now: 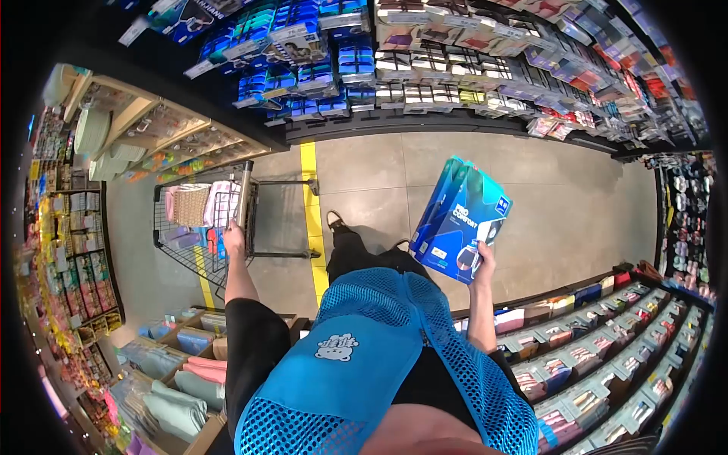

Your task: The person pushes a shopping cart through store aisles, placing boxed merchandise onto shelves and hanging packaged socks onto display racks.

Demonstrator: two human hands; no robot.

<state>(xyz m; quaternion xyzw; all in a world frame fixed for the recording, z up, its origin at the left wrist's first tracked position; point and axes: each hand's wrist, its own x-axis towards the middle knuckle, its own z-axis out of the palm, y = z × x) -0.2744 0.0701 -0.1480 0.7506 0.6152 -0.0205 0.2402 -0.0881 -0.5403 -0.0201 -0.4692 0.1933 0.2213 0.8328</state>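
- My right hand (pixel 484 256) is closed on the lower corner of a blue box (pixel 459 220), held up right of centre in the frame.
- The box looks like light, stiff, glossy card that could slip; I judge a long edge the surer hold.
- My left hand (pixel 234 239) is wrapped around the cart handle (pixel 244 193), left of centre.

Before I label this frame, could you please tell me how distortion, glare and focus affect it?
Head view: strong fisheye bends the shelves of packaged goods into arcs, with black vignette corners; the glossy blue cardboard box in the right hand is sharp with mild sheen; the left hand on the wire shopping cart is clear; edges soften.
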